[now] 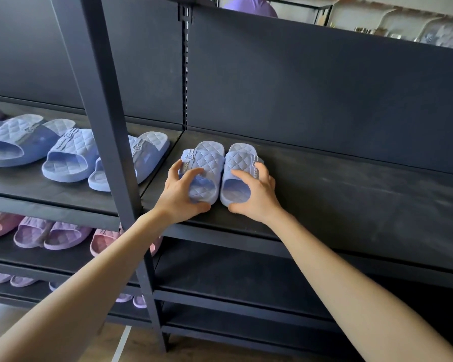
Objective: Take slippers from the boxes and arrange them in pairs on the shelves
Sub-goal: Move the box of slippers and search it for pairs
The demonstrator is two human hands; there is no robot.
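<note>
On the dark shelf, near its front-left corner, the left hand grips the left slipper and the right hand the right slipper, both curled round the heels, likely squaring the pair side by side.

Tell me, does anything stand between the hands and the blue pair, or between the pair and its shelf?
Nothing visible does. The left hand grips the left slipper and the right hand grips the right slipper; both slippers already rest on the shelf. The post stands to their left, apart.
</note>
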